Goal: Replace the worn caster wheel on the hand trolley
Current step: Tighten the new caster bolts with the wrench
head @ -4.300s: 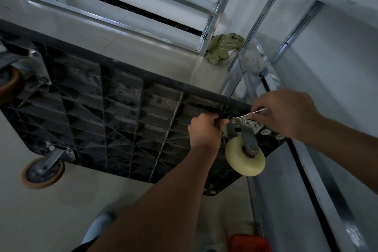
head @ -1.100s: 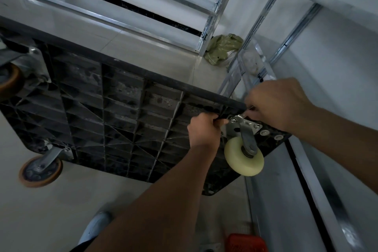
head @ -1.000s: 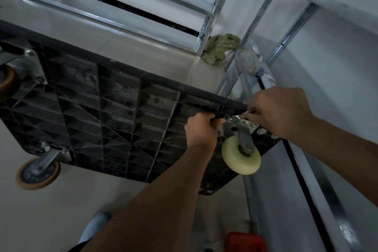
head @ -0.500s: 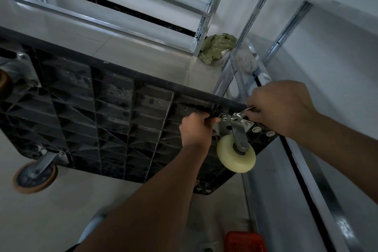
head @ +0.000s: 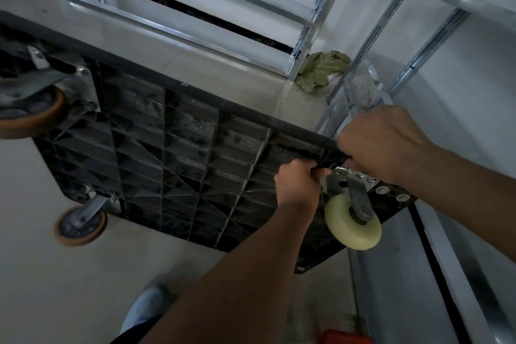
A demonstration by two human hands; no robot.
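Step in hand: fastening the new cream wheel [head: 353, 222] at the upturned trolley [head: 173, 159] underside's right corner. Left hand [head: 297, 183] grips a rib beside its plate [head: 339, 180]; right hand [head: 382, 142] is curled over the plate's bolts, tool hidden. Next: probably tighten remaining bolts evenly.

Head view, steeply down, close over upturned trolley [head: 173, 148].

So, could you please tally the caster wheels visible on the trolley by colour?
Cream wheels: 1
Orange-brown wheels: 2
Total: 3 wheels showing on the upturned black trolley base.
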